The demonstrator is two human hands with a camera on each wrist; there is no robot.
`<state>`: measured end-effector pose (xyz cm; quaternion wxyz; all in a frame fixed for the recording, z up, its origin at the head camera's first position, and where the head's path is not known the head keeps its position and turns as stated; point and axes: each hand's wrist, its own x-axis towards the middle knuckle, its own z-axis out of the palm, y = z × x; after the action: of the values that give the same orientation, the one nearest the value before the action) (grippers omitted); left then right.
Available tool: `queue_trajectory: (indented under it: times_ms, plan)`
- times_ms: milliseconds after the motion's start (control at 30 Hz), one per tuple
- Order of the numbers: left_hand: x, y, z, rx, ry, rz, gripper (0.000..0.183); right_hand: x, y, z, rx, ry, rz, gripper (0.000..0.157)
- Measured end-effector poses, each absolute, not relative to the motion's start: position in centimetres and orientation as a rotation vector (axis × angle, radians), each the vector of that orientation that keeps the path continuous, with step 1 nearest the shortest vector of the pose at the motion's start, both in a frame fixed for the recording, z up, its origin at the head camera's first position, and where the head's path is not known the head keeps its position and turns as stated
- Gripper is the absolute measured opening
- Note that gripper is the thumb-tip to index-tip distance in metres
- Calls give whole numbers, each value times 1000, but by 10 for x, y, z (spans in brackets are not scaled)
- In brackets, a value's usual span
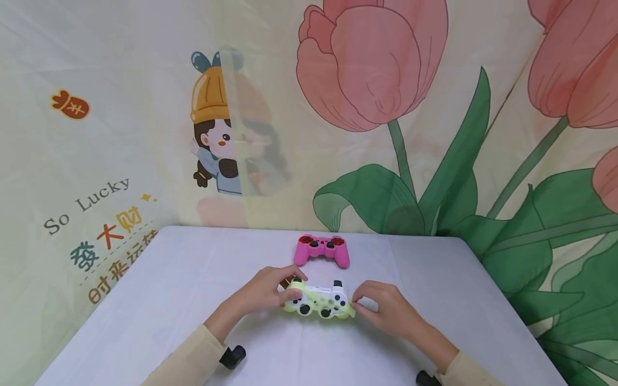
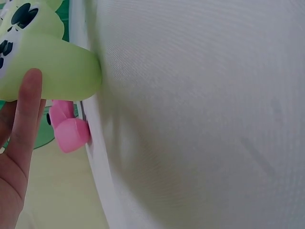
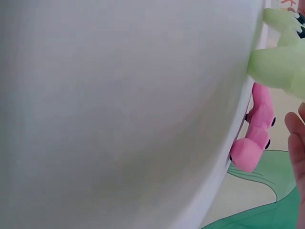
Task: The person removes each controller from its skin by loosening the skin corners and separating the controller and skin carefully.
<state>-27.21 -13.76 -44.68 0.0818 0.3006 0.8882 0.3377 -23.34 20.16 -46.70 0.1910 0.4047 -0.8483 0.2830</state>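
On a table (image 1: 203, 257) spread with finely woven white cloth, a person's left hand (image 1: 270, 289) grips the left end of a white game controller (image 1: 318, 290), thumb on its face; the right hand (image 1: 383, 306) pinches the right corner of its rubbery-looking, pale green cover (image 2: 66, 67). A lopsided tug could tear that skin or knock the matte pink controller (image 1: 322, 248) just behind.

pale green-and-white two-handled game controller (image 1: 316, 297) with black sticks (image 1: 305, 309); bright pink two-handled game controller (image 1: 322, 249) with red patches (image 1: 306, 239); cream fabric backdrop (image 1: 145, 32) printed with pink tulips (image 1: 376, 59), green leaves (image 1: 379, 187).
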Motion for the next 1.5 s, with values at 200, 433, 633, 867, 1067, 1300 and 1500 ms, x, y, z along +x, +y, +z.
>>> queue_trajectory:
  times_ms: [200,433,633,867,1067,1300,1500]
  plan:
    - [-271,-137,-446,906,2672,1016,39,-231,194,-463,1008,-2445,917,20]
    - [-269,-136,-446,895,2670,1016,38,-222,180,-453,806,-2621,1139,43]
    - [-268,-136,-447,902,2673,1021,38,-217,162,-446,674,-2819,1303,58]
    - [-268,-138,-448,935,2694,1031,35,-214,149,-449,513,-2835,1509,50]
    - [-268,-138,-450,915,2698,1041,36,-211,141,-455,419,-2798,1550,40]
    - [-266,-139,-453,891,2723,1047,33,-213,130,-462,336,-2781,1574,30]
    - [-264,-137,-449,917,2712,1057,34,-216,131,-464,374,-2765,1478,23]
